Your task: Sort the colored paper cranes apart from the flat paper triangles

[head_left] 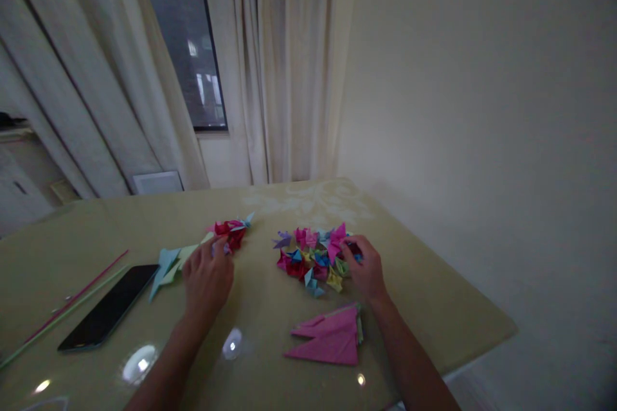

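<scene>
Pink paper, folded in sharp points, makes the paper figure [337,241] that the right hand [365,268] has between its fingertips, in the head view. This hand is nearly closed, and the figure stands up at its left side, above the right part of a cluster of small paper figures [295,267]. These are crisp and angular, in red, blue, yellow, green and violet, and they lie close together.

The left hand [209,275] is curved with bent fingers over a small lavender paper piece [226,248]; I cannot tell whether it grips this piece. Just beyond it lie red paper figures [236,239], and the hand hides part of them.

On the left of this hand are a pale blue folded paper [165,264] and a pale green folded paper [183,259], then a flat black phone [112,307] and two thin sticks [80,295]. Nearer than the cluster, flat pink folded papers [332,338] lie with long points. The smooth tabletop [263,347] reflects lamps; behind it, soft pleated curtains [301,58] hang beside a dark window [186,32].
</scene>
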`<control>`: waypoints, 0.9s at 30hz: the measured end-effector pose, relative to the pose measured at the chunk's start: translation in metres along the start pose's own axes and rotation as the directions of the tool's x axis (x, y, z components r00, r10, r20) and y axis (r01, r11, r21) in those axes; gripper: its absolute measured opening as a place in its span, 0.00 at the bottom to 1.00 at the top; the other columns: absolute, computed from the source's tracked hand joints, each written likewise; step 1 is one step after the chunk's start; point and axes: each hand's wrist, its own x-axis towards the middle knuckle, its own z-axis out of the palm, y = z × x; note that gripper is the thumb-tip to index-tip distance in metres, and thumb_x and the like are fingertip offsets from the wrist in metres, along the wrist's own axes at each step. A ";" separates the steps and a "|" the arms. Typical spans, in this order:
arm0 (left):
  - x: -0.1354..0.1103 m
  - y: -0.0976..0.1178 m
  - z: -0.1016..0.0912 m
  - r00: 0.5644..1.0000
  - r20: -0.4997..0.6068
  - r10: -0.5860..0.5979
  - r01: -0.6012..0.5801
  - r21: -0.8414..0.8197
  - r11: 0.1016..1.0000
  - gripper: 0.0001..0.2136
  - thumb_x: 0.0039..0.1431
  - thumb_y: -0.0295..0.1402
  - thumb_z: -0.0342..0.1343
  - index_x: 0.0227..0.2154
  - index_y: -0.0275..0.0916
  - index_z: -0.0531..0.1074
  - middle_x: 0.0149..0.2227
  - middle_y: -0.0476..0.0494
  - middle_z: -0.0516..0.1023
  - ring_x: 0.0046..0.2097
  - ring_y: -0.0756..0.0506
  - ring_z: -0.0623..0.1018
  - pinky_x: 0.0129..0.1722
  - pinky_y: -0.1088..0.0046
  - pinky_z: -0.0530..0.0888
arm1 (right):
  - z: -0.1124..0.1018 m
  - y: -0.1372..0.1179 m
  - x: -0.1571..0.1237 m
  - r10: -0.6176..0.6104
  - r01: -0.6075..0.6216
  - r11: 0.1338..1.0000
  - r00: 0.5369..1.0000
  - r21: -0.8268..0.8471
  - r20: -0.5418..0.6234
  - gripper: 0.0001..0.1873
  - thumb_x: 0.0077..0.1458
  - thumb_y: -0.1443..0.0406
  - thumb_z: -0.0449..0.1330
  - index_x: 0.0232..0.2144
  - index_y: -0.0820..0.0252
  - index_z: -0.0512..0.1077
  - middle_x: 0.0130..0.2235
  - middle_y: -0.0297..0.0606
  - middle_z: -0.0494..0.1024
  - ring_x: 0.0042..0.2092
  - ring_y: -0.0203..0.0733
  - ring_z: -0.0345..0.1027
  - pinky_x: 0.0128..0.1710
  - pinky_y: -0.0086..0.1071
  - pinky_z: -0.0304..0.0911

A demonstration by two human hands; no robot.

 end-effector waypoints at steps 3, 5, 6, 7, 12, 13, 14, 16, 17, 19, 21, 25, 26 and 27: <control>0.004 -0.030 0.006 0.961 0.154 -0.229 0.198 0.196 0.960 0.25 0.67 0.33 0.49 0.65 0.30 0.65 0.65 0.20 0.68 0.66 0.26 0.67 0.60 0.43 0.67 | -0.008 0.015 0.005 0.054 -0.055 0.998 0.998 -0.025 -0.033 0.15 0.64 0.53 0.62 0.38 0.58 0.79 0.39 0.43 0.82 0.41 0.48 0.77 0.42 0.38 0.72; 0.004 -0.043 0.009 0.925 0.239 -0.295 0.237 0.246 0.940 0.25 0.67 0.34 0.49 0.63 0.28 0.67 0.60 0.20 0.73 0.61 0.25 0.73 0.56 0.45 0.70 | -0.008 0.021 0.005 0.085 -0.086 0.996 0.996 -0.009 -0.024 0.17 0.63 0.52 0.62 0.40 0.58 0.80 0.41 0.44 0.82 0.41 0.48 0.78 0.41 0.38 0.74; 0.005 -0.047 0.010 0.917 0.265 -0.297 0.233 0.248 0.940 0.23 0.67 0.33 0.48 0.62 0.29 0.68 0.57 0.21 0.76 0.58 0.27 0.76 0.54 0.48 0.72 | -0.007 0.022 0.005 0.101 -0.101 0.995 0.994 -0.001 -0.028 0.17 0.63 0.52 0.62 0.41 0.59 0.80 0.42 0.45 0.83 0.40 0.48 0.79 0.41 0.38 0.74; 0.006 -0.050 0.011 0.919 0.281 -0.278 0.214 0.237 0.948 0.22 0.68 0.31 0.47 0.61 0.30 0.69 0.55 0.24 0.78 0.55 0.29 0.78 0.51 0.51 0.73 | -0.006 0.023 0.005 0.115 -0.115 0.993 0.993 0.006 -0.036 0.18 0.62 0.52 0.61 0.43 0.59 0.79 0.42 0.45 0.83 0.39 0.47 0.79 0.40 0.38 0.75; 0.018 -0.059 0.010 0.958 0.133 -0.253 0.237 0.126 0.963 0.18 0.68 0.35 0.44 0.42 0.34 0.79 0.41 0.30 0.82 0.43 0.34 0.81 0.41 0.60 0.74 | -0.005 0.027 0.004 0.131 -0.131 0.991 0.990 0.004 -0.050 0.16 0.63 0.54 0.61 0.43 0.60 0.79 0.43 0.46 0.83 0.38 0.47 0.79 0.40 0.39 0.76; 0.020 -0.060 0.009 0.957 0.050 -0.285 0.278 0.112 0.954 0.19 0.68 0.38 0.43 0.39 0.33 0.79 0.38 0.30 0.82 0.41 0.34 0.81 0.40 0.60 0.74 | -0.005 0.027 0.004 0.127 -0.127 0.992 0.991 0.001 -0.052 0.16 0.63 0.55 0.60 0.43 0.59 0.79 0.43 0.46 0.83 0.38 0.47 0.79 0.40 0.39 0.75; 0.021 -0.059 0.006 0.946 -0.045 -0.322 0.325 0.085 0.942 0.21 0.68 0.41 0.43 0.37 0.33 0.78 0.36 0.30 0.81 0.40 0.34 0.80 0.40 0.60 0.74 | -0.005 0.028 0.004 0.123 -0.123 0.992 0.991 -0.005 -0.055 0.15 0.63 0.55 0.60 0.43 0.59 0.79 0.43 0.46 0.82 0.38 0.47 0.79 0.39 0.39 0.75; 0.021 -0.055 -0.001 0.886 -0.225 -0.405 0.408 -0.038 0.912 0.22 0.67 0.48 0.45 0.33 0.35 0.76 0.33 0.33 0.79 0.38 0.34 0.79 0.39 0.59 0.75 | -0.004 0.029 0.003 0.112 -0.113 0.993 0.992 -0.021 -0.053 0.13 0.63 0.57 0.60 0.43 0.59 0.79 0.43 0.45 0.82 0.39 0.47 0.78 0.40 0.38 0.75; 0.020 -0.051 -0.005 0.846 -0.288 -0.448 0.427 -0.138 0.894 0.22 0.65 0.50 0.47 0.31 0.37 0.74 0.31 0.36 0.78 0.36 0.35 0.79 0.37 0.59 0.75 | -0.003 0.029 0.003 0.104 -0.105 0.994 0.994 -0.032 -0.046 0.13 0.63 0.58 0.60 0.42 0.59 0.79 0.43 0.45 0.82 0.40 0.47 0.78 0.40 0.38 0.74; 0.021 -0.040 -0.014 0.785 -0.349 -0.511 0.389 -0.365 0.846 0.20 0.62 0.53 0.53 0.28 0.40 0.72 0.27 0.41 0.76 0.32 0.37 0.77 0.33 0.61 0.74 | 0.000 0.029 0.002 0.082 -0.083 0.995 0.996 -0.057 -0.022 0.11 0.63 0.59 0.60 0.42 0.58 0.79 0.42 0.44 0.81 0.42 0.48 0.77 0.42 0.39 0.74; 0.027 -0.022 -0.022 0.796 -0.325 -0.511 0.300 -0.522 0.798 0.19 0.61 0.52 0.55 0.26 0.41 0.70 0.24 0.44 0.74 0.28 0.40 0.75 0.29 0.65 0.72 | 0.002 0.027 0.002 0.065 -0.065 0.995 0.998 -0.070 0.004 0.10 0.63 0.60 0.61 0.41 0.58 0.80 0.42 0.44 0.81 0.42 0.47 0.77 0.45 0.39 0.73; 0.067 0.030 -0.025 0.899 -0.153 -0.411 0.183 -0.721 0.669 0.18 0.58 0.49 0.59 0.27 0.37 0.72 0.22 0.48 0.73 0.26 0.46 0.73 0.24 0.73 0.68 | 0.004 0.024 0.002 0.073 -0.071 0.994 0.997 -0.079 0.011 0.09 0.64 0.62 0.60 0.40 0.58 0.80 0.42 0.44 0.80 0.41 0.46 0.76 0.46 0.39 0.72; 0.082 0.045 -0.022 0.910 -0.099 -0.402 0.183 -0.776 0.604 0.17 0.58 0.48 0.60 0.30 0.37 0.73 0.25 0.47 0.76 0.28 0.46 0.75 0.24 0.74 0.70 | 0.003 0.024 0.002 0.076 -0.075 0.993 0.997 -0.085 0.007 0.09 0.64 0.62 0.60 0.40 0.58 0.79 0.42 0.44 0.80 0.41 0.46 0.76 0.45 0.39 0.72; 0.098 0.060 -0.017 0.924 -0.016 -0.383 0.203 -0.826 0.525 0.16 0.57 0.46 0.62 0.33 0.36 0.74 0.28 0.47 0.77 0.30 0.47 0.76 0.25 0.76 0.71 | 0.003 0.024 0.002 0.079 -0.079 0.992 0.997 -0.094 0.002 0.08 0.64 0.62 0.60 0.39 0.58 0.79 0.41 0.43 0.80 0.40 0.46 0.76 0.45 0.39 0.71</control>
